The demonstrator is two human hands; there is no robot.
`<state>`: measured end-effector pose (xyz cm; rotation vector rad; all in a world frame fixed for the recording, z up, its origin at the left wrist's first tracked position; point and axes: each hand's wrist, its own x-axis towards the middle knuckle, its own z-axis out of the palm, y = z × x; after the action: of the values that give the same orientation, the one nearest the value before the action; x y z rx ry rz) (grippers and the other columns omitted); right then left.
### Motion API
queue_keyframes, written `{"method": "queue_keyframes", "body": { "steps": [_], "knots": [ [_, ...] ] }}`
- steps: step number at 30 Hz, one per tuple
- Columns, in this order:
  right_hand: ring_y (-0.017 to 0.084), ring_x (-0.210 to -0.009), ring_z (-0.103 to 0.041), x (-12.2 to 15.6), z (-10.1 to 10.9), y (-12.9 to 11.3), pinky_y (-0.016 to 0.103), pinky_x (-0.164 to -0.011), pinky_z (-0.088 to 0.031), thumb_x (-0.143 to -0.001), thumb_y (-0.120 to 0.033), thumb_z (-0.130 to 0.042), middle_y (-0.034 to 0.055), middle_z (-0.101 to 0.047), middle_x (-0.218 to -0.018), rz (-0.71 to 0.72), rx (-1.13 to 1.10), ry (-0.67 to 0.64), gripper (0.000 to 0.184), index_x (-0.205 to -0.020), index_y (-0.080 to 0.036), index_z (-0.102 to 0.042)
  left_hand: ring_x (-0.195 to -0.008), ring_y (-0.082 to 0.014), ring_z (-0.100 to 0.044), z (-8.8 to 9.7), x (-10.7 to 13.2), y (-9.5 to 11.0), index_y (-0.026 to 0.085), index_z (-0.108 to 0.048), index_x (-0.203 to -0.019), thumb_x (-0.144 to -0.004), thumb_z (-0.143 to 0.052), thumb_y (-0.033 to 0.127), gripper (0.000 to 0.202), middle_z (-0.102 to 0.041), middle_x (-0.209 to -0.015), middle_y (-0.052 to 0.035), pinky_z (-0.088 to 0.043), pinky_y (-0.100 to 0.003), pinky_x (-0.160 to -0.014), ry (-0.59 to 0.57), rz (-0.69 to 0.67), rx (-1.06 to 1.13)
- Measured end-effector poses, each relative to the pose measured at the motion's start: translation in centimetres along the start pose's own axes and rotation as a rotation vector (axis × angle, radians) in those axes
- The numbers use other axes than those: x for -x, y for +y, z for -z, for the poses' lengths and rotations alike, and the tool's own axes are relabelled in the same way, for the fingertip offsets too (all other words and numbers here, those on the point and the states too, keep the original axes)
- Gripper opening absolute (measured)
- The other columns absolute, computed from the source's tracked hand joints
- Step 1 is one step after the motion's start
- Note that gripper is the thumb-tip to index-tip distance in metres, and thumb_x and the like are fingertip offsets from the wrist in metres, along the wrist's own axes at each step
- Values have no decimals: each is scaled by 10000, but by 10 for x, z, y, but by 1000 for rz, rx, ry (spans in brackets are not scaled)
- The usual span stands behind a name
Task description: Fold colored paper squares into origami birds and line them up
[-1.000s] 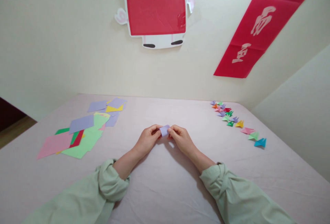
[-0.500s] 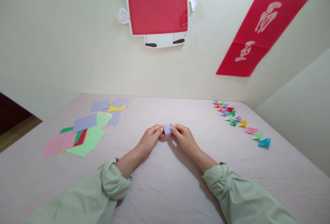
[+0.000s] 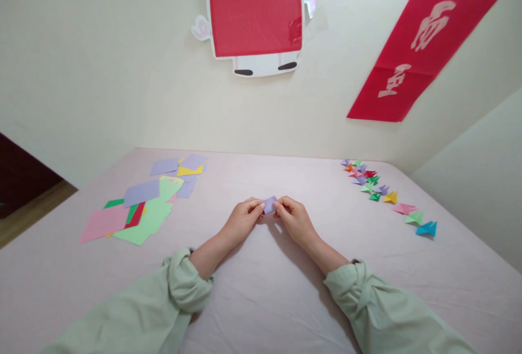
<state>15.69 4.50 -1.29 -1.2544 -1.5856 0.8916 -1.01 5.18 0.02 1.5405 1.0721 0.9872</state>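
Note:
A small piece of folded purple paper (image 3: 269, 205) is held between my two hands, over the middle of the table. My left hand (image 3: 246, 218) pinches its left side between thumb and fingers. On the right side, my right hand (image 3: 292, 217) grips it the same way, thumb towards me. Fingertips cover both ends of the paper, so its full folded shape is hidden.
Loose coloured paper sheets, among them a pink sheet (image 3: 105, 222) and a light green sheet (image 3: 149, 221), overlap on the left of the pale table (image 3: 261, 294). Several small folded paper figures, such as a blue one (image 3: 427, 229), form a row on the right. A wall (image 3: 171, 109) stands behind.
The whole view has shifted slightly, so everything appears a little further right. Both hands keep hold of the purple paper, and its visible face looks slightly narrower and more tilted.

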Motion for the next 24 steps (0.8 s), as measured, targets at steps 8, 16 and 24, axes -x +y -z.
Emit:
{"method": "queue_keyframes", "body": {
  "steps": [8,16,24],
  "knots": [
    [137,-590,-505,1,1,-3,262,-590,-389,-866,-370,-504,-6,-559,-605,-7,2,-2,288,-646,-187,-539,-709,-155,-510,-1,0,-1,158,-687,-716,-825,-549,348,259,-570,-719,-17,-380,-245,-672,5,11,2],
    [133,-559,-553,-2,-4,2,261,-560,-441,-819,-409,-582,-49,-543,-621,-58,-209,29,225,-810,-211,-475,-680,-153,-497,-1,1,6,164,-656,-654,-807,-550,382,287,-560,-664,-8,-368,-247,-653,31,37,19],
    [133,-578,-549,-4,-1,0,259,-570,-436,-804,-418,-592,-24,-572,-611,-84,-259,-1,237,-786,-186,-544,-678,-150,-489,-1,2,9,167,-642,-653,-799,-559,375,267,-546,-658,-2,-367,-240,-644,17,15,40]
  ]
}}
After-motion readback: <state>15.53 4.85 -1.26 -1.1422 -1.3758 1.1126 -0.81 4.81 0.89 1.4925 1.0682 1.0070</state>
